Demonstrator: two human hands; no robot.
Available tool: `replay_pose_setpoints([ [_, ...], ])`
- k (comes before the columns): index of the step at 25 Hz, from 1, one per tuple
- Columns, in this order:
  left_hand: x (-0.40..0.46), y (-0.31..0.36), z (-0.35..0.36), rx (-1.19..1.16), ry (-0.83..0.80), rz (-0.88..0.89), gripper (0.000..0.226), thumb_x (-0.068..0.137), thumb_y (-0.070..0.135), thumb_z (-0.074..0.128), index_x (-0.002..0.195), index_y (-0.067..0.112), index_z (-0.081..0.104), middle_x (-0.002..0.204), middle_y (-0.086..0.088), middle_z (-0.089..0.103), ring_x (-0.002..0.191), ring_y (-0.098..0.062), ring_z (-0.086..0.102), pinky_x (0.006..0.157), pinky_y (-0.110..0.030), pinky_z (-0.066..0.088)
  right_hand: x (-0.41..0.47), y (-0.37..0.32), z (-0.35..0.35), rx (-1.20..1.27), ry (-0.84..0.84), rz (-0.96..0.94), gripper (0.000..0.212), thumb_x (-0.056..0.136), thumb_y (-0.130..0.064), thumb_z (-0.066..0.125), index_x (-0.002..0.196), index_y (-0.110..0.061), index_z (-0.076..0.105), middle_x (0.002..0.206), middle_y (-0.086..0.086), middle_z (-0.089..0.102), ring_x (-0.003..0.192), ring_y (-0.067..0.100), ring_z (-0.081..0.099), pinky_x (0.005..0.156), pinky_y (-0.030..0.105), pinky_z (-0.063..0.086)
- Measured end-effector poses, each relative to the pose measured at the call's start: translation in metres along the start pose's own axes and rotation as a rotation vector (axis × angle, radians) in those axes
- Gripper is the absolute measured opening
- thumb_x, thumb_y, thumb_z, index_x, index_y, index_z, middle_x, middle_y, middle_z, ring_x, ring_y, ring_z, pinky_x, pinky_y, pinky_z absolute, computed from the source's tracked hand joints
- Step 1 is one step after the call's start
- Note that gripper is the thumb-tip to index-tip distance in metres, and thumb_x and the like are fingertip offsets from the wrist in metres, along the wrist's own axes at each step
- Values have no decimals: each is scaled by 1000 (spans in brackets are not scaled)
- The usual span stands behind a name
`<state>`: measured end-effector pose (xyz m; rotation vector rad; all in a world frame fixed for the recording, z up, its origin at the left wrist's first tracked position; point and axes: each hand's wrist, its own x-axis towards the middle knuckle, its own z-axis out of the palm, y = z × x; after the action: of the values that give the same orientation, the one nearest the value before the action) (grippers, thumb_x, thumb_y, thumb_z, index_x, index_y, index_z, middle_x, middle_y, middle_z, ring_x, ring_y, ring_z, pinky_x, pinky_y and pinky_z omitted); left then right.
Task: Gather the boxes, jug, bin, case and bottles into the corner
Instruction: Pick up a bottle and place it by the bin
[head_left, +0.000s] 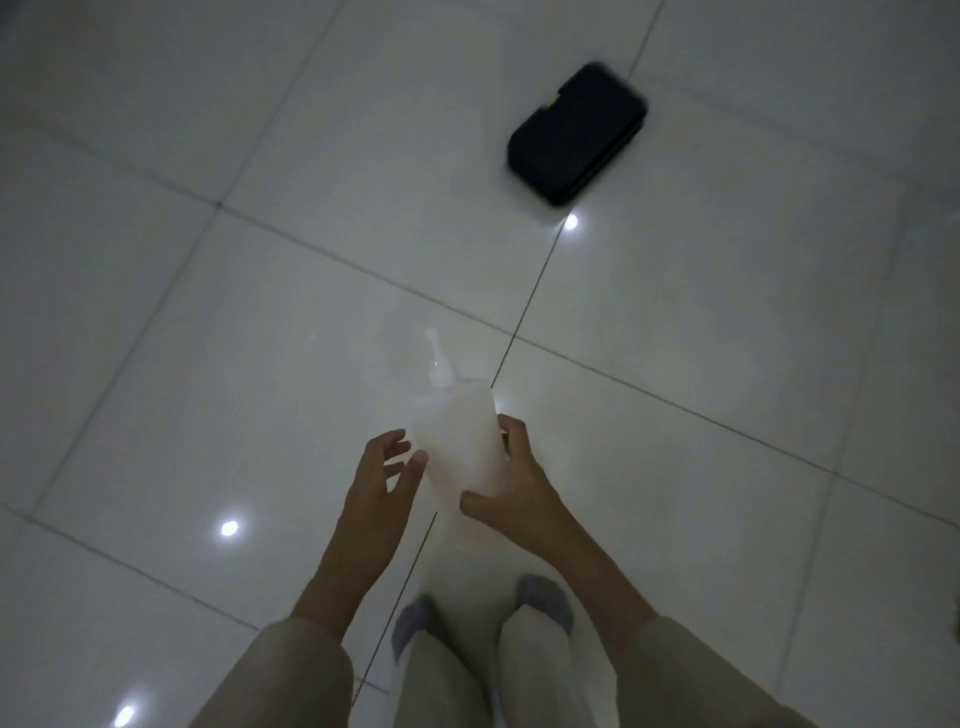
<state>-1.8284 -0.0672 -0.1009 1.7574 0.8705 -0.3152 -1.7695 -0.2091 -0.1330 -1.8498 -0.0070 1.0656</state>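
Observation:
A pale, translucent white bottle (460, 441) with a pump-like top (439, 364) is between my hands, low in the middle of the view, and is hard to tell from the white floor. My right hand (511, 480) grips its right side with thumb and fingers curled round it. My left hand (387, 475) is at its left side with fingers spread, the thumb tip touching the bottle. A black case (576, 132) with a small yellow latch lies flat on the floor at the upper right, well beyond my hands.
The floor is glossy white tile (208, 364) with dark grout lines and bright reflections of ceiling lights. My feet in grey socks (545, 603) stand just below the bottle. A dark object's edge (955, 621) shows at the right border.

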Motion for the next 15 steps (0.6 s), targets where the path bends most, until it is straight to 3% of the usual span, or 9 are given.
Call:
replay_pose_setpoints([
  [4,-48,104,-6,-57,-220,171,48,83,46,43,127,26,42,120,14,54,107,-1,56,88,-17,46,-80,-73,-66,134,-11,-74,78,62,-28,68,122,-49,22,117,-14,45,100,11,54,72,26,57],
  [8,-93,205,5,-4,-429,298,60,69,45,59,125,37,39,118,22,52,106,4,55,70,-7,50,-158,-115,-131,252,41,-153,70,63,-17,64,118,-46,34,115,-11,51,100,14,58,75,34,58],
  [12,-135,280,55,182,-601,410,65,56,44,77,114,43,49,114,23,58,102,2,59,70,-12,52,-228,-108,-190,322,187,-194,65,61,-17,62,112,-51,38,115,-13,54,103,7,57,80,31,57],
  [15,-166,311,126,290,-651,530,65,52,46,81,109,46,49,113,25,56,97,15,54,66,-9,51,-277,-77,-237,409,325,-247,64,66,-17,63,111,-56,38,120,-19,53,110,-1,54,85,27,55],
])
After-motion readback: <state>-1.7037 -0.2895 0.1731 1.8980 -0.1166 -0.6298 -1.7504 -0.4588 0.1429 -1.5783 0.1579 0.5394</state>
